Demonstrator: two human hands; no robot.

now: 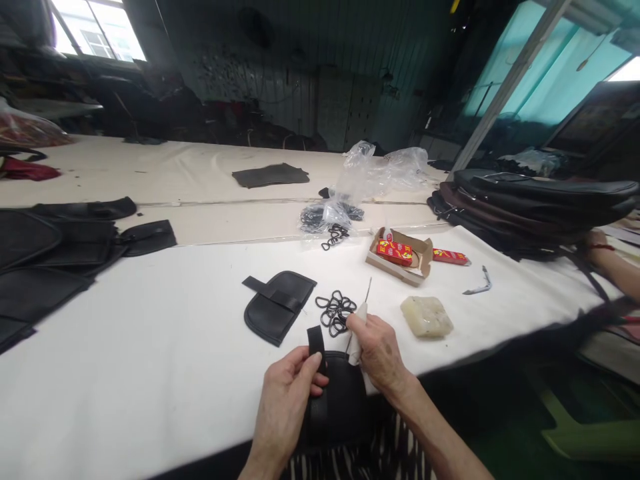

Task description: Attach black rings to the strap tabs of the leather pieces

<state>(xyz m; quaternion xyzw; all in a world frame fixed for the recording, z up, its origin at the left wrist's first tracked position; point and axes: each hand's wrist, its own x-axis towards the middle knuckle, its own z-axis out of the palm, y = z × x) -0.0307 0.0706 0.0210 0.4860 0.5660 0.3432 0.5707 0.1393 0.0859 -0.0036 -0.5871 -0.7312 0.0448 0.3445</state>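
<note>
The left hand (283, 407) grips a black leather pocket (340, 407) at the near edge of the bench (150, 373), and the right hand (380, 353) pinches a white-wrapped needle (358, 340) just over it. Just beyond lie black D-rings (335, 313) and a second pocket (275, 307). An open cardboard box (400, 257) holds red packets (394, 252); a clear plastic bag (325, 217) holds more rings. A pale waxy lump (426, 317) sits to the right, with open bench around it.
</note>
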